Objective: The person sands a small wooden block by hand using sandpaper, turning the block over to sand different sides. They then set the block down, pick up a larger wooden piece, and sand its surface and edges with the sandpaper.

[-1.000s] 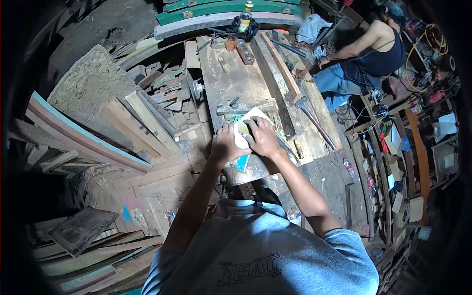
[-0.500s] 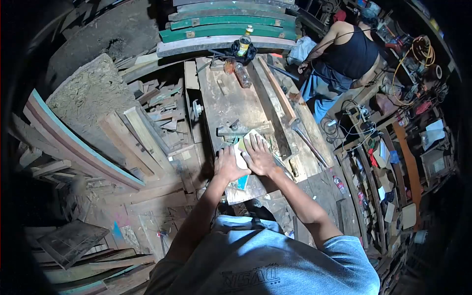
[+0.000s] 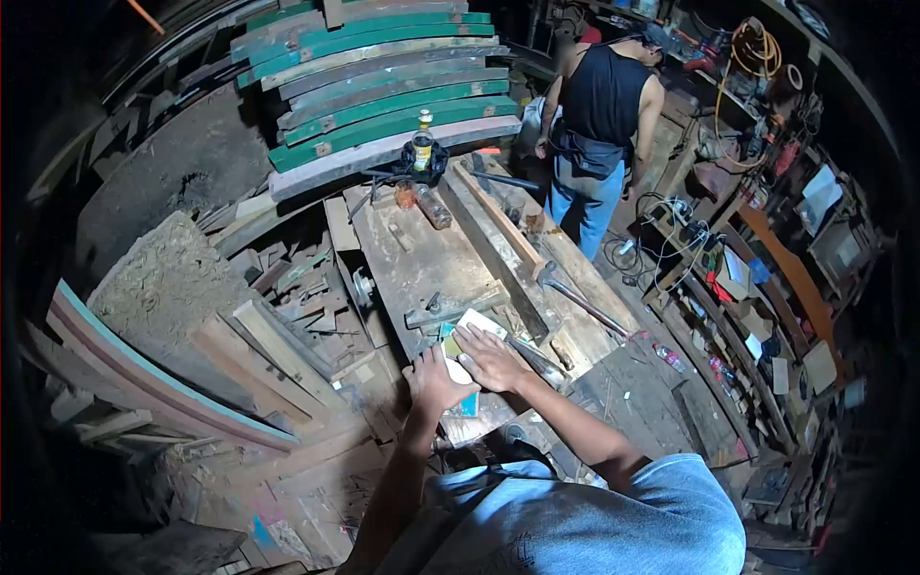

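Note:
Both of my hands are on a small pale piece (image 3: 482, 324) with a yellowish patch, perhaps wood, at the near end of the workbench (image 3: 422, 264). My left hand (image 3: 436, 383) grips its left side, fingers bent over the edge. My right hand (image 3: 491, 360) presses on top, its fingers curled over the far part. Part of the piece is hidden under the hands. A turquoise-painted surface (image 3: 469, 406) shows below them. Just beyond lies a crosswise wood strip (image 3: 455, 309) on the bench.
A hammer (image 3: 585, 302) lies along the bench's right side. Farther back are a plastic bottle (image 3: 433, 206) and an upright bottle with a yellow label (image 3: 422, 149). Curved green planks (image 3: 402, 113) are stacked behind. A person (image 3: 599, 125) stands at the right, near cables (image 3: 671, 216).
The other person has gone from bending over to standing upright. My view has shifted, so the bench appears lower and turned. Both hands stay on the pale piece.

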{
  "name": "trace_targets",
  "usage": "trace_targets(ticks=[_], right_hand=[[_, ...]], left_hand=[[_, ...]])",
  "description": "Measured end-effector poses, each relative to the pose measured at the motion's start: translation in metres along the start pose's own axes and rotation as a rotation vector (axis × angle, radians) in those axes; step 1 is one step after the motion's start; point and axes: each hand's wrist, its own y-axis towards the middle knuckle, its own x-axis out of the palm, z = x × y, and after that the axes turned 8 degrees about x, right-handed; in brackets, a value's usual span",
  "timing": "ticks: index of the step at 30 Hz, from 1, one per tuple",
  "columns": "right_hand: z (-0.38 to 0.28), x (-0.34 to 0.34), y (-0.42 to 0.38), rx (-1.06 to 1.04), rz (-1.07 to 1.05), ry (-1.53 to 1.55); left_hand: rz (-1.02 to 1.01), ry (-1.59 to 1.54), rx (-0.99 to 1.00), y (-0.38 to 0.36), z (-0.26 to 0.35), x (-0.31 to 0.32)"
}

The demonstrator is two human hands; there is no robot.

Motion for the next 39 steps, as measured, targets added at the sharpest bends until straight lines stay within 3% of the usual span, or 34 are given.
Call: trace_targets(ticks=[4,8,9,12,15,16,17,18,23,26,27,30,33,34,36,39], right_hand=[[-0.004,0.012,0.002,-0.002,0.074,-0.129],[-0.011,0.001,-0.001,-0.021,0.039,-0.159],[-0.01,-0.001,-0.002,-0.031,0.002,-0.186],[-0.004,-0.004,-0.005,-0.077,-0.023,-0.252],[0.011,-0.011,0.01,0.007,0.008,-0.25],[0.017,-0.014,0.023,0.133,-0.118,-0.181],[0.011,-0.013,0.025,0.057,0.1,-0.134],[0.016,-0.001,0.033,0.116,0.049,-0.208],[0.016,-0.002,0.002,-0.064,0.067,-0.211],[0.023,-0.009,0.016,-0.054,0.078,-0.064],[0.026,-0.01,0.019,-0.149,0.229,0.028],[0.026,-0.011,0.027,-0.157,0.327,0.118],[0.017,-0.01,0.007,-0.185,0.288,0.13],[0.014,-0.01,-0.002,-0.226,0.265,0.104],[0.012,-0.009,-0.014,-0.334,0.244,0.009],[0.017,-0.017,-0.009,-0.248,0.23,0.09]], left_hand=[[-0.082,0.011,0.016,0.001,0.001,-0.009],[-0.019,0.075,0.17,0.007,-0.034,0.036],[-0.09,-0.036,0.099,0.002,-0.017,0.0],[-0.206,-0.004,0.07,0.008,-0.007,-0.018],[-0.147,-0.039,0.093,0.007,-0.007,-0.015],[-0.186,0.001,0.042,0.005,-0.002,-0.016],[-0.149,0.003,0.036,0.006,-0.005,-0.008],[-0.113,0.005,0.031,0.006,-0.009,0.001],[-0.154,0.016,0.06,0.004,0.003,-0.02],[-0.123,0.004,0.074,0.009,-0.012,0.006],[-0.148,-0.015,0.053,0.001,-0.004,-0.001],[-0.181,-0.031,0.002,0.003,0.006,-0.026],[-0.18,-0.041,0.011,0.004,0.005,-0.022],[-0.132,0.039,0.085,0.012,-0.014,0.013],[-0.118,0.009,0.037,0.01,-0.006,-0.013],[-0.088,-0.024,0.107,0.006,-0.009,-0.003]])
